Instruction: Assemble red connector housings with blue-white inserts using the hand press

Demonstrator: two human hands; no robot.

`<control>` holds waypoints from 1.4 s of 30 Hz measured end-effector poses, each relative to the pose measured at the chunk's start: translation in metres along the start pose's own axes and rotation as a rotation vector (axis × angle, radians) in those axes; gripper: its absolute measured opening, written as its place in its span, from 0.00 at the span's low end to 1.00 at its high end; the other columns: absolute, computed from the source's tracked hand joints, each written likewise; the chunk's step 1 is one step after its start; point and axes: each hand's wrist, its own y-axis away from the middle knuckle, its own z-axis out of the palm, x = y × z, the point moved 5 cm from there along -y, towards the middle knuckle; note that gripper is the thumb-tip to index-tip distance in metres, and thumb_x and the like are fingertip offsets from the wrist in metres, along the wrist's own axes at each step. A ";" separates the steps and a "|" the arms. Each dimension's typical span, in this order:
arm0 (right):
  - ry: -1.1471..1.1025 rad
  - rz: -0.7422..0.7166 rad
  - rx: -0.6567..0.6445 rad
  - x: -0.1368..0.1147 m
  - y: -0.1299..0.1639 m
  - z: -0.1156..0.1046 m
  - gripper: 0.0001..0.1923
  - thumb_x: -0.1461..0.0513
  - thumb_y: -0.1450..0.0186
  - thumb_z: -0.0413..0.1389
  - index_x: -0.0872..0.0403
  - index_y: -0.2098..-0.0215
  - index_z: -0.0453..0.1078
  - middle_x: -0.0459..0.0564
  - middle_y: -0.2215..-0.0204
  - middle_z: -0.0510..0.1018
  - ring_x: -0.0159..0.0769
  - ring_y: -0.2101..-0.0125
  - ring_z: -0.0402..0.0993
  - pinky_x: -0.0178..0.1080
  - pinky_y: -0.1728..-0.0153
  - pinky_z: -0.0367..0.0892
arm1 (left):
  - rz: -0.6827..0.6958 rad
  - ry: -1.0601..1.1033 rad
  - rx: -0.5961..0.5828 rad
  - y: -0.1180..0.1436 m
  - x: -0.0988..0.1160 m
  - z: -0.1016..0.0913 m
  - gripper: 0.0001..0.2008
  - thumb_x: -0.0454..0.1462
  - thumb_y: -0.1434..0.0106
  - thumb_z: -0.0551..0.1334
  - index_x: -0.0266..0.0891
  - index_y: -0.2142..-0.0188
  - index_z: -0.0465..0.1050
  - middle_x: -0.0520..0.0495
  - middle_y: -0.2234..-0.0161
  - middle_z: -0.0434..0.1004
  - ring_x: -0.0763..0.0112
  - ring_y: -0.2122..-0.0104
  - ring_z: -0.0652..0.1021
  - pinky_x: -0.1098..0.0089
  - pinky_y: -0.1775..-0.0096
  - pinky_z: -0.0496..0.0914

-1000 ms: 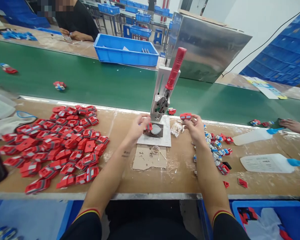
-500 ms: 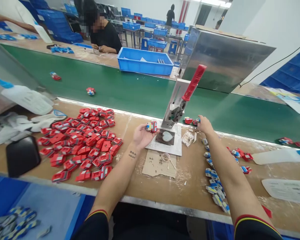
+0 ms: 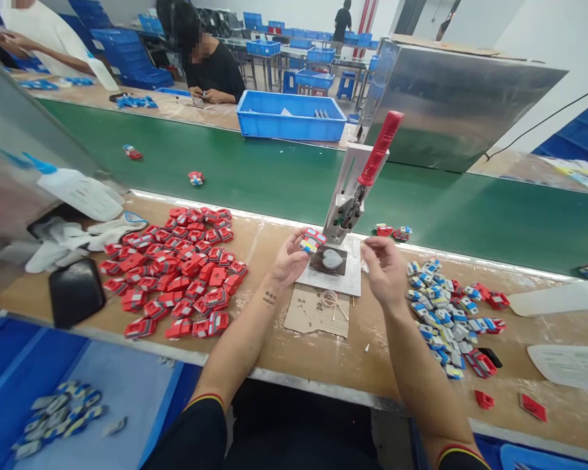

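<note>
A small red-and-blue plastic toy piece point(image 3: 312, 240) is pinched in the left hand point(image 3: 290, 261) at frame centre, beside the red-handled toggle press point(image 3: 355, 189); the right hand point(image 3: 383, 269) is held loosely open, empty

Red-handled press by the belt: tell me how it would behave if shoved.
The press looks top-heavy: its tall red lever leans over a narrow frame, so it may tip. Its white base plate lies flat, which probably steadies it. Likely heavy, being metal.

A long green conveyor belt point(image 3: 274, 176) runs between two brown wooden workbenches point(image 3: 323, 346). Beyond it stand a dented sheet-metal box point(image 3: 460, 98), blue plastic crates point(image 3: 294, 117) on metal tables, and white walls point(image 3: 534, 39) under bright overhead light
</note>
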 end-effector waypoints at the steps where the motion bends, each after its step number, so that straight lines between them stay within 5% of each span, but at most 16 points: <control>1: -0.097 0.088 -0.067 0.003 0.011 0.012 0.14 0.51 0.30 0.60 0.50 0.53 0.73 0.50 0.60 0.81 0.36 0.65 0.79 0.41 0.65 0.76 | 0.002 -0.034 -0.026 0.003 -0.001 0.002 0.38 0.45 0.58 0.83 0.47 0.48 0.73 0.46 0.51 0.80 0.62 0.54 0.83 0.63 0.51 0.77; 5: -0.382 0.304 -0.241 0.019 0.035 0.046 0.22 0.46 0.34 0.64 0.48 0.48 0.70 0.52 0.54 0.82 0.37 0.66 0.81 0.42 0.66 0.79 | 0.049 -0.217 -0.205 0.012 -0.006 0.017 0.37 0.46 0.52 0.82 0.47 0.46 0.71 0.42 0.45 0.79 0.58 0.48 0.82 0.62 0.51 0.78; 9: -0.305 0.230 -0.176 0.028 0.032 0.046 0.19 0.50 0.34 0.65 0.47 0.49 0.72 0.52 0.55 0.83 0.40 0.61 0.82 0.46 0.58 0.80 | 0.075 -0.414 -0.296 0.014 -0.014 0.024 0.36 0.47 0.45 0.79 0.47 0.41 0.68 0.39 0.44 0.79 0.58 0.48 0.82 0.62 0.50 0.77; 15: -0.013 0.062 -0.261 0.036 0.021 0.034 0.16 0.57 0.33 0.59 0.49 0.46 0.72 0.56 0.49 0.82 0.44 0.57 0.82 0.49 0.57 0.79 | 0.140 -0.691 -0.184 -0.006 -0.017 0.011 0.22 0.40 0.40 0.73 0.41 0.48 0.72 0.42 0.54 0.84 0.62 0.55 0.84 0.62 0.51 0.78; 17: 0.046 0.044 -0.156 0.035 0.009 0.021 0.17 0.57 0.31 0.58 0.49 0.45 0.70 0.57 0.48 0.80 0.44 0.54 0.81 0.48 0.58 0.79 | 0.161 -0.772 -0.150 -0.016 -0.015 0.005 0.20 0.36 0.41 0.72 0.41 0.50 0.72 0.43 0.56 0.84 0.63 0.56 0.84 0.62 0.53 0.77; 20: 0.074 -0.067 0.085 0.013 -0.025 -0.001 0.16 0.56 0.28 0.56 0.48 0.43 0.68 0.56 0.48 0.78 0.44 0.50 0.79 0.49 0.53 0.78 | 0.165 -0.813 -0.145 -0.026 -0.016 0.003 0.19 0.34 0.41 0.71 0.41 0.51 0.72 0.44 0.56 0.85 0.62 0.55 0.84 0.61 0.52 0.76; 22: 0.054 -0.192 0.132 -0.013 -0.055 -0.005 0.20 0.53 0.27 0.55 0.45 0.39 0.65 0.55 0.44 0.75 0.47 0.44 0.76 0.52 0.47 0.76 | 0.161 -0.811 -0.154 -0.031 -0.019 0.004 0.19 0.33 0.41 0.70 0.42 0.52 0.72 0.45 0.55 0.85 0.62 0.55 0.84 0.60 0.50 0.76; 26: 0.009 -0.349 0.037 -0.065 -0.119 0.007 0.32 0.45 0.28 0.57 0.37 0.30 0.53 0.52 0.34 0.69 0.49 0.36 0.71 0.53 0.41 0.74 | 0.148 -0.793 -0.165 -0.034 -0.030 0.007 0.19 0.33 0.42 0.70 0.42 0.51 0.70 0.44 0.55 0.84 0.63 0.56 0.84 0.59 0.50 0.77; 29: -0.001 -0.401 -0.078 -0.089 -0.138 0.016 0.35 0.40 0.27 0.54 0.38 0.28 0.51 0.51 0.38 0.72 0.46 0.39 0.75 0.50 0.43 0.75 | 0.158 -0.770 -0.146 -0.033 -0.036 0.006 0.19 0.35 0.40 0.69 0.42 0.50 0.68 0.44 0.53 0.82 0.64 0.56 0.84 0.59 0.49 0.77; 34: -0.019 -0.485 -0.162 -0.103 -0.090 0.005 0.27 0.46 0.25 0.56 0.44 0.33 0.61 0.49 0.52 0.79 0.42 0.50 0.80 0.49 0.48 0.80 | 0.181 -0.740 -0.122 -0.029 -0.039 0.007 0.20 0.36 0.40 0.70 0.43 0.49 0.69 0.44 0.54 0.83 0.61 0.56 0.84 0.58 0.48 0.76; 37: 0.016 -0.567 -0.142 -0.104 -0.055 -0.006 0.16 0.56 0.26 0.58 0.42 0.41 0.70 0.52 0.49 0.80 0.45 0.46 0.78 0.52 0.45 0.80 | 0.190 -0.724 -0.106 -0.028 -0.040 0.007 0.21 0.35 0.41 0.70 0.43 0.49 0.70 0.44 0.55 0.83 0.60 0.56 0.84 0.57 0.48 0.76; 42: 0.041 -0.660 -0.134 -0.096 -0.029 -0.005 0.18 0.60 0.27 0.59 0.39 0.41 0.72 0.49 0.47 0.80 0.47 0.45 0.80 0.58 0.43 0.79 | 0.216 -0.741 -0.099 -0.026 -0.039 0.010 0.20 0.36 0.39 0.69 0.42 0.48 0.70 0.42 0.53 0.83 0.57 0.55 0.84 0.54 0.47 0.76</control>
